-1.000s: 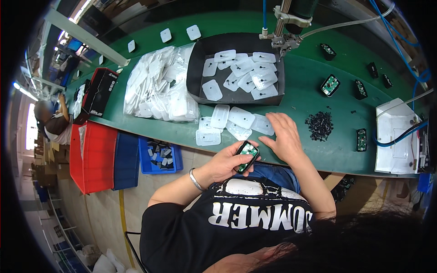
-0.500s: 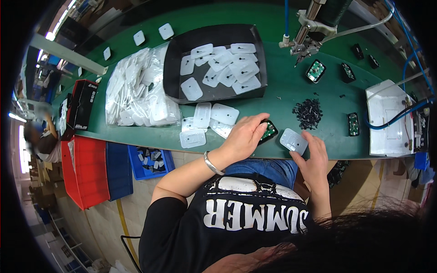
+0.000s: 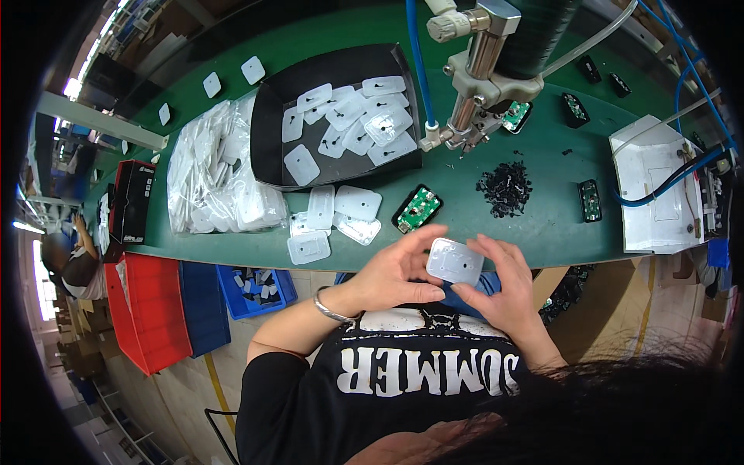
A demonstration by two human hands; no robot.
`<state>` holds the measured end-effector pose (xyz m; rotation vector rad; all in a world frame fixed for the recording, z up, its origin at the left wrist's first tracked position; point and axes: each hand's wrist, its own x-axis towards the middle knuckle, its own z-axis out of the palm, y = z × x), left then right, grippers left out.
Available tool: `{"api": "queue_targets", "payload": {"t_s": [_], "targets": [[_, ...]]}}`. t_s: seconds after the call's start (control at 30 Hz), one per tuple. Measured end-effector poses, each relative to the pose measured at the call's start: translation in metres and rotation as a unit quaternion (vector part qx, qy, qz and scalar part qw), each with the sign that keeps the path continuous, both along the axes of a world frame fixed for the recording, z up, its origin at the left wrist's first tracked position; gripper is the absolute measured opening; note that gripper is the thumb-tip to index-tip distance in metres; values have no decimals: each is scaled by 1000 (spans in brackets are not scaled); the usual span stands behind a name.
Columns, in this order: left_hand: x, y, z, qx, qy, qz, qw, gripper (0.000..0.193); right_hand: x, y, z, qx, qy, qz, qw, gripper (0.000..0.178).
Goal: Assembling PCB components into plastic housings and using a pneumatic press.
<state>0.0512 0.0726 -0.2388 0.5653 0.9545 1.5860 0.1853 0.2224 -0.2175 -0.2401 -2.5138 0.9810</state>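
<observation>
- We hold a white plate just in front of the near edge of the green bench; take it as our dial's centre, 12 pointing away from us.
- Our right hand closes on the plate from 3 o'clock, pinching it between thumb and fingers.
- Our left hand, at 9 o'clock, is half open, thumb spread from the fingers; we cannot tell whether its fingertips touch the plate.
- At 11 o'clock, near our left hand, a black case with a green circuit board lies board side up on the bench.
- At 1 o'clock we see a heap of small black parts.
- At 10 o'clock a few loose plates overlap one another.
- Between 10 and 11 o'clock, a black tray holds more plates; just left of it lies a clear bag full of white pieces.
- At 12 o'clock a metal tool head hangs over the bench.
- At 9 o'clock, below bench level, sits a blue bin.
</observation>
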Motion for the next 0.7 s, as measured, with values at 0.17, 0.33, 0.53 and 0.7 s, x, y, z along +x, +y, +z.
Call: {"api": "queue_targets", "payload": {"t_s": [0.17,0.33,0.53,0.7], "targets": [[1,0,-14,9,-25,14,1000,58,-9,-2,-2,2,-8,31,999,62],[-8,-9,-16,29,-11,22,999,53,-15,43,-8,87,46,-73,992,23],[-10,-12,-21,11,-26,-10,1000,54,-46,107,-5,201,-64,-215,954,10],[-11,-13,-18,-4,-29,-17,999,54,-73,139,-20,156,-119,-176,965,13]]}}
